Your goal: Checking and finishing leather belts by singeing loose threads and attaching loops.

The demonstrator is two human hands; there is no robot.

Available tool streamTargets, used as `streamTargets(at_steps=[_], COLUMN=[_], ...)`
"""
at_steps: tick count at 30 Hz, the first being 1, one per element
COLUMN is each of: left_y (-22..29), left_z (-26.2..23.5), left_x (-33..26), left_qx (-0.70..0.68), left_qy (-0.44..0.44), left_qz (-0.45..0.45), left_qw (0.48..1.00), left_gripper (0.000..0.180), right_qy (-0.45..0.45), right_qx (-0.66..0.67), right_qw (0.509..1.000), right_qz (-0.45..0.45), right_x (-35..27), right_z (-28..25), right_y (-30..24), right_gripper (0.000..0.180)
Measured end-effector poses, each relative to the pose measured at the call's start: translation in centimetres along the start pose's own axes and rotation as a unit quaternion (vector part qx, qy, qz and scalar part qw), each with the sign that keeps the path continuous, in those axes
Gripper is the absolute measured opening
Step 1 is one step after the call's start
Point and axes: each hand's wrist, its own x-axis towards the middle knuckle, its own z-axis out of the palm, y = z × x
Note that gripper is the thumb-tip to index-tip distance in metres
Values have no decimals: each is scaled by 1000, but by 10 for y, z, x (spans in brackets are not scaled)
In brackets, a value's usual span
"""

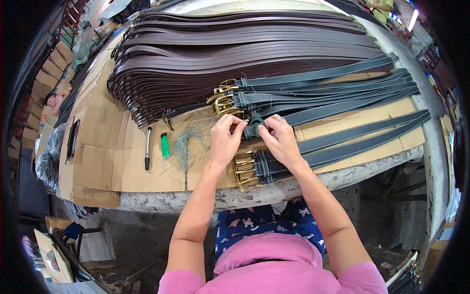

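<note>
Our right hand (280, 139) pinches the dark round loop (258, 120) at the left end of a long black stitched leather belt (313, 114); our left hand (225, 139) bunches its fingertips just leftward, on what we cannot tell. The belt runs rightward, slightly away, nearer our right hand.

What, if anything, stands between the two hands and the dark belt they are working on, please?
Nothing visible: the left hand and right hand are at the dark belt, beside a dark loop; the nearby gold buckles lie aside.
</note>
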Motion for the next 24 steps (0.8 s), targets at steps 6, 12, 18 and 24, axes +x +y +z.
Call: streamTargets(at_steps=[6,12,18,24], left_y=[0,2,3,4], left_z=[2,5,5,6], left_x=[1,2,2,1], left_qx=[-2,-10,-10,2], left_qy=[8,15,18,16], left_qz=[-4,-9,-14,-10], left_qw=[1000,1000,1000,1000], left_gripper=[14,13,12,12], right_qy=[-10,-15,11,2], right_qx=[-43,-59,-84,-92], right_qw=[999,998,995,995], right_qz=[-8,-10,-50,-44], right_x=[3,3,1,0], right_z=[2,1,4,2], right_y=[-2,0,6,6], right_gripper=[25,24,20,19])
